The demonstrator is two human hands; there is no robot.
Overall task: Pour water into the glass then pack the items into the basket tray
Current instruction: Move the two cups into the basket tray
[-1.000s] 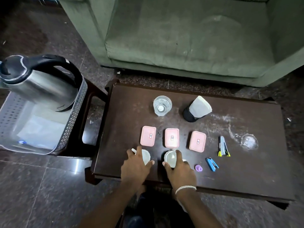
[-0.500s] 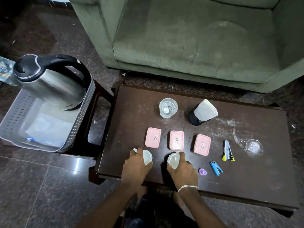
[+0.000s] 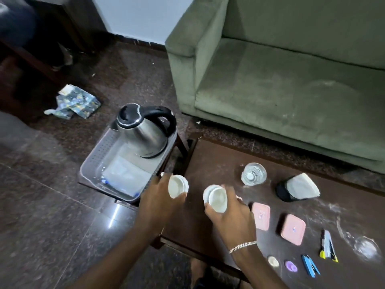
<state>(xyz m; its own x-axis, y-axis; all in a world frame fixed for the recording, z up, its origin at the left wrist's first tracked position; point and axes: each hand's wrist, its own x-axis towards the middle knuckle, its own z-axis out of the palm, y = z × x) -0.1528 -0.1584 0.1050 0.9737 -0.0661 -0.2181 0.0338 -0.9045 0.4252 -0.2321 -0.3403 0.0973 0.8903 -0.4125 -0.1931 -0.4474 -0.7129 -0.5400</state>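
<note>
We have lifted both cups off the table since a moment ago: our left hand [image 3: 160, 197] clamps one white cup [image 3: 177, 185], our right hand [image 3: 231, 213] the other cup [image 3: 216, 199], both now near the basket tray [image 3: 91, 163], where the kettle [image 3: 143, 134] already stands, so packing is underway. The glass [image 3: 253, 174] sits right of the tray. No writing is readable.
</note>
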